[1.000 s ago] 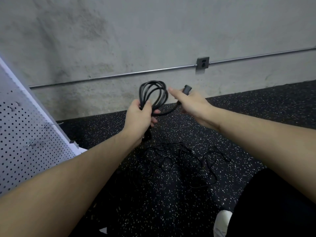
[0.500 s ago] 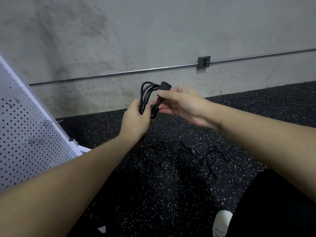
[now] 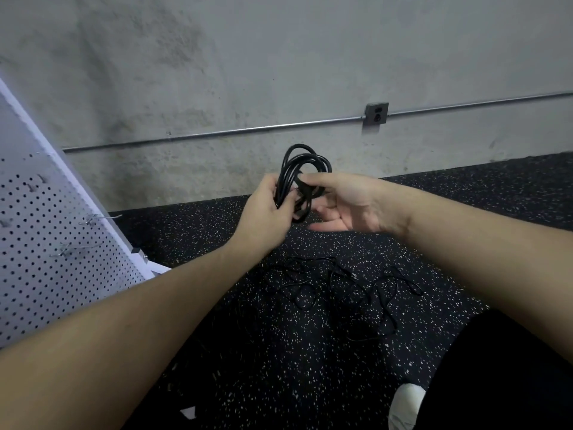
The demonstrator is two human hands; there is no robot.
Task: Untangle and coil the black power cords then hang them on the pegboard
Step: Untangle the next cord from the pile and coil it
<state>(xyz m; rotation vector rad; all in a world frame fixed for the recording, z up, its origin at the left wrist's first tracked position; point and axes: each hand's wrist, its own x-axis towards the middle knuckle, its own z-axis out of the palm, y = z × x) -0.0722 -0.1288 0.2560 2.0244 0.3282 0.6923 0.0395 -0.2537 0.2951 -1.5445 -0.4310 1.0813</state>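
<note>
Rough grey concrete wall (image 3: 279, 63) forms the background, with a thin metal conduit pipe (image 3: 248, 130) running along it to a grey metal outlet box (image 3: 376, 113). Below lies black rubber flooring with white flecks (image 3: 217, 231). Held up in front of the wall's foot is the coiled black power cord (image 3: 302, 169), its loops standing upright above both hands. The left hand (image 3: 263, 209) grips the bundle's lower left side, fingers curled round the strands. The right hand (image 3: 347, 203) pinches the cord at the loops' right side with thumb and forefinger; its lower fingers are extended, palm showing. On the flooring just beyond the person's knee lies a tangle of thin black cords (image 3: 344, 290), loose and uncoiled. A white perforated pegboard (image 3: 40, 249) leans at the left edge of the flooring, with bare metal hooks (image 3: 99, 217) projecting from it. A white sock (image 3: 404, 405) and dark trouser leg (image 3: 502, 373) occupy the near right corner.
</note>
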